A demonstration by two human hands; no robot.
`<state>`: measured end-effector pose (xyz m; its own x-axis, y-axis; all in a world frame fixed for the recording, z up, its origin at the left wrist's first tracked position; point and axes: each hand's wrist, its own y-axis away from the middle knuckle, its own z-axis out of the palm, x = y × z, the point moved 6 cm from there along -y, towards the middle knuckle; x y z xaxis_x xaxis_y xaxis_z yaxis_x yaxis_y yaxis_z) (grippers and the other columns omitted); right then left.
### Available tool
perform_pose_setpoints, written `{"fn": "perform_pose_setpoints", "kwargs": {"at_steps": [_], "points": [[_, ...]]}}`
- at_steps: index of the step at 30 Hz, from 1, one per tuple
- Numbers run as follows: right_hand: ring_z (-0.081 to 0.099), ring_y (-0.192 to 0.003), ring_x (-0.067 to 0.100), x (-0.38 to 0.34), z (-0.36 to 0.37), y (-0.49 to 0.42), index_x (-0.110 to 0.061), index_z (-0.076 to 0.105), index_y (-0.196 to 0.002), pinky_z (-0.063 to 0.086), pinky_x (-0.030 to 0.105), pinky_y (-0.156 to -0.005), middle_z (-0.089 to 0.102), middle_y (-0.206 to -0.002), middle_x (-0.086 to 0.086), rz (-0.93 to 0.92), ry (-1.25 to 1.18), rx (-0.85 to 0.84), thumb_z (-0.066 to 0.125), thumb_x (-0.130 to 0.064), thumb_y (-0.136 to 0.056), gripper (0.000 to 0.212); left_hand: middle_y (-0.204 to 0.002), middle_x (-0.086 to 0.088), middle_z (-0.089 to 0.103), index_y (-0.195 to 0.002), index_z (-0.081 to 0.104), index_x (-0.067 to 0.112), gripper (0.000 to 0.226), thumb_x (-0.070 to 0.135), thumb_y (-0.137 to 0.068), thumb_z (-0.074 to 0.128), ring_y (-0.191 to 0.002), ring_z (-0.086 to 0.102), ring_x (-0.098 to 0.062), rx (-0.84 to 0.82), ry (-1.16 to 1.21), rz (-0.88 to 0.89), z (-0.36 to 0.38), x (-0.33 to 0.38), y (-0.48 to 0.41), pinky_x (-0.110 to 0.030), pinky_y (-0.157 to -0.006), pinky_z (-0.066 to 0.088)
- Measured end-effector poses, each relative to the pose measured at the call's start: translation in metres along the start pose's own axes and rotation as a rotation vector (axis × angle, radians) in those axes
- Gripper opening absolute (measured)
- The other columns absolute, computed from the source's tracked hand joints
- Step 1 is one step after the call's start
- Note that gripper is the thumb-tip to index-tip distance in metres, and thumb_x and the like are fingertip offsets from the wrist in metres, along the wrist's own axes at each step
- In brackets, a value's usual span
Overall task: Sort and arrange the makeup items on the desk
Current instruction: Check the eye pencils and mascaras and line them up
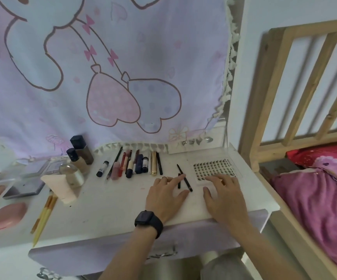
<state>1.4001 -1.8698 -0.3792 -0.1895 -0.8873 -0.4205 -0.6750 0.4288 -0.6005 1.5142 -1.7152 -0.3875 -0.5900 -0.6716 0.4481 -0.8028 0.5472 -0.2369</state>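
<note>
My left hand [166, 196], with a black watch on the wrist, lies flat on the white desk [107, 217], its fingers spread beside a thin black liner pen [185, 178] and its loose cap [179, 181]. My right hand [223, 196] rests with spread fingers on the near edge of a clear tray of false lash clusters [214, 167]. Neither hand grips anything. A row of pencils, lip sticks and tubes [132, 164] lies side by side at the back of the desk.
Two foundation bottles [80, 152], a round-capped jar [72, 174] and a pink tube [59, 187] stand at the left. Yellow brushes [43, 215], pink puffs [8, 216] and compacts [30, 178] lie further left. A wooden bed frame [264, 98] stands on the right.
</note>
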Motion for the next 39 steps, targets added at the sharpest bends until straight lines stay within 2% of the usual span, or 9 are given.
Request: {"fn": "perform_pose_setpoints", "kwargs": {"at_steps": [2,5,6,8,11,15,29,36,39], "points": [[0.046,-0.126,0.035,0.021,-0.004,-0.008,-0.019,0.061,-0.131,0.05,0.051,-0.096,0.052,-0.142,0.009,0.1,0.131,-0.097,0.077,-0.04,-0.079,0.058,-0.123,0.013,0.056,-0.14,0.048,0.048,0.051,0.062,-0.091,0.052,-0.114,0.042,-0.011,-0.011,-0.02,0.012,0.005,0.006,-0.004,-0.026,-0.093,0.04],[0.011,-0.151,0.034,0.058,-0.002,-0.017,-0.031,0.019,-0.157,0.016,0.052,-0.12,0.012,-0.167,0.012,0.301,0.215,-0.322,0.057,-0.074,-0.08,0.097,-0.127,0.012,0.057,-0.135,0.057,0.043,0.045,0.058,-0.093,0.051,-0.116,0.042,-0.013,-0.019,-0.038,0.025,0.013,0.012,-0.011,-0.028,-0.098,0.039],[0.006,-0.153,0.033,0.065,0.001,-0.019,-0.031,0.007,-0.159,0.009,0.051,-0.122,0.006,-0.168,0.011,0.339,0.198,-0.377,0.051,-0.08,-0.079,0.104,-0.127,0.011,0.057,-0.134,0.059,0.04,0.043,0.056,-0.095,0.05,-0.116,0.042,-0.013,-0.022,-0.04,0.027,0.015,0.013,-0.014,-0.027,-0.099,0.038],[0.008,-0.154,0.028,0.072,0.004,-0.021,-0.03,-0.003,-0.16,0.007,0.051,-0.122,0.01,-0.169,0.007,0.342,0.192,-0.422,0.041,-0.086,-0.077,0.109,-0.128,0.011,0.058,-0.134,0.06,0.037,0.042,0.053,-0.097,0.049,-0.115,0.043,-0.014,-0.029,-0.057,0.042,0.017,0.014,-0.021,-0.026,-0.099,0.037],[0.015,-0.153,0.021,0.071,0.007,-0.022,-0.026,-0.005,-0.159,0.01,0.051,-0.122,0.021,-0.166,-0.001,0.31,0.213,-0.394,0.032,-0.087,-0.079,0.108,-0.129,0.008,0.058,-0.137,0.058,0.034,0.042,0.05,-0.099,0.046,-0.115,0.045,-0.016,-0.046,-0.109,0.086,0.019,0.017,-0.029,-0.028,-0.099,0.039],[0.019,-0.152,0.022,0.07,0.006,-0.024,-0.027,-0.01,-0.158,0.013,0.053,-0.122,0.028,-0.163,-0.004,0.292,0.191,-0.362,0.035,-0.084,-0.083,0.105,-0.127,0.006,0.06,-0.136,0.06,0.031,0.041,0.047,-0.1,0.047,-0.112,0.047,-0.018,-0.024,-0.107,0.082,0.019,0.016,-0.033,-0.03,-0.095,0.043],[0.015,-0.154,0.017,0.068,0.004,-0.02,-0.027,0.01,-0.16,0.009,0.046,-0.125,0.028,-0.164,-0.005,0.304,0.162,-0.36,0.035,-0.084,-0.084,0.098,-0.128,0.008,0.059,-0.137,0.058,0.032,0.045,0.051,-0.098,0.046,-0.112,0.047,-0.016,-0.047,-0.075,0.059,0.017,0.015,-0.031,-0.03,-0.095,0.043],[0.011,-0.155,0.017,0.068,0.002,-0.02,-0.025,0.006,-0.161,0.005,0.045,-0.126,0.023,-0.166,-0.004,0.334,0.151,-0.395,0.032,-0.083,-0.087,0.098,-0.13,0.006,0.058,-0.137,0.056,0.031,0.044,0.049,-0.098,0.048,-0.118,0.046,-0.018,-0.047,-0.077,0.025,0.016,0.021,-0.031,-0.031,-0.097,0.043],[0.008,-0.156,0.017,0.068,0.003,-0.02,-0.025,0.0,-0.161,0.003,0.045,-0.126,0.013,-0.169,-0.003,0.325,0.156,-0.419,0.031,-0.082,-0.088,0.097,-0.13,0.005,0.058,-0.139,0.053,0.03,0.043,0.045,-0.099,0.049,-0.117,0.047,-0.019,-0.058,-0.057,0.023,0.012,0.023,-0.026,-0.032,-0.096,0.044]]}}
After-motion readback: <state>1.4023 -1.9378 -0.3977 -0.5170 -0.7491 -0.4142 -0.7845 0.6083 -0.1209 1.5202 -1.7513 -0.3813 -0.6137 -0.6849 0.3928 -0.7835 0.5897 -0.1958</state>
